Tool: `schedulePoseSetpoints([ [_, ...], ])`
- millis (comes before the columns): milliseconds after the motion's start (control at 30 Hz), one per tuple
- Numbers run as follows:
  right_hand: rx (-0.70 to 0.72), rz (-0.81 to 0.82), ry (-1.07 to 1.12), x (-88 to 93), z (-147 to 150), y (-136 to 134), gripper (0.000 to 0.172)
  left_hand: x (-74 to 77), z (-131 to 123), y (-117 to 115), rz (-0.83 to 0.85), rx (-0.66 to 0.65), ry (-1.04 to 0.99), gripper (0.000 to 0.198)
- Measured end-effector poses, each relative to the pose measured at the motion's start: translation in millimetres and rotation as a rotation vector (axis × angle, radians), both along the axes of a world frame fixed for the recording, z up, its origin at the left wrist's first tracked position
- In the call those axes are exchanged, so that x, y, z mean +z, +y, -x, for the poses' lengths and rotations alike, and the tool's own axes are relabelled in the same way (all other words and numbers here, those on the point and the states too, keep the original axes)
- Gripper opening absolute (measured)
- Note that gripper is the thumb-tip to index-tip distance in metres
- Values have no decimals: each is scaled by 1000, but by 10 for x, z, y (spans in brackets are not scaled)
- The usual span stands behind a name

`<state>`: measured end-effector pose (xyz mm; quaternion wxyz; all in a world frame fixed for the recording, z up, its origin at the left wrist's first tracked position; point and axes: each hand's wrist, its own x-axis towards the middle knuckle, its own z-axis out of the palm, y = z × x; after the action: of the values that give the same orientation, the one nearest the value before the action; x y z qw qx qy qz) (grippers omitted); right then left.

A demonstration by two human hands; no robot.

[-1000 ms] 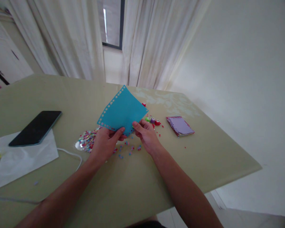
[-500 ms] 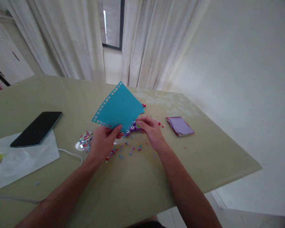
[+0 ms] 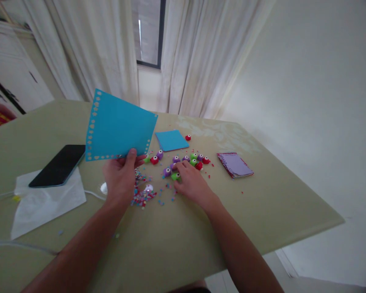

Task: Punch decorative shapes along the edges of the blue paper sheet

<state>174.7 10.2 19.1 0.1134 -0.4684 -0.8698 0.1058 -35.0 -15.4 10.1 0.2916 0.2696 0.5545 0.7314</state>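
Left hand (image 3: pixel 120 175) pinching blue sheet (image 3: pixel 120 126) by near edge, above worktop (image 3: pixel 177 244), left of most eyed figures (image 3: pixel 194 161). Right hand (image 3: pixel 190 179) resting over them; unclear whether grip is clamping one. Best keeping pinch light, isolating single figure.

R hand (image 3: pixel 190 183): eyed pcs (image 3: pixel 194 156) crowd 10–1 o'clock; raised blue sheet (image 3: pixel 118 126) blocks approx. 10, L hand (image 3: pixel 120 179) 9, confetti (image 3: pixel 143 195) 8–9. Gap at 3 before purple card stack (image 3: pixel 236 165). Tabletop (image 3: pixel 167 244) room betw. forearms, 6–7.
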Motion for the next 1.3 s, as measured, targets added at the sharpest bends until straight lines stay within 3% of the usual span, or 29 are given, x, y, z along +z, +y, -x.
schedulePoseSetpoints([
  [100,0,-117,23,74,121,11,22,8,-7,12,-35,24,-40,41],
  [233,167,-223,-38,124,424,148,30,8,-32,7,-47,-1,-50,42],
  [400,211,-255,-238,38,790,397,27,14,-47,-30,3,-53,-6,35],
  [567,215,-217,-247,59,763,408,23,45,-67,-73,47,-66,41,37],
  [700,114,-154,-21,101,434,250,22,62,-99,-89,43,-75,34,36],
  [800,37,-97,287,42,147,130,19,65,-132,-115,65,-96,55,38],
  [933,-32,48,780,-67,-94,80,33,75,-195,-178,119,-174,69,38],
  [1033,-55,234,1083,-71,-132,103,34,77,-241,-221,128,-265,74,38],
  [1167,-69,509,1270,-16,-86,110,36,58,-263,-250,152,-343,133,36],
  [1300,-77,567,1345,2,-35,100,41,56,-259,-253,177,-372,210,34],
])
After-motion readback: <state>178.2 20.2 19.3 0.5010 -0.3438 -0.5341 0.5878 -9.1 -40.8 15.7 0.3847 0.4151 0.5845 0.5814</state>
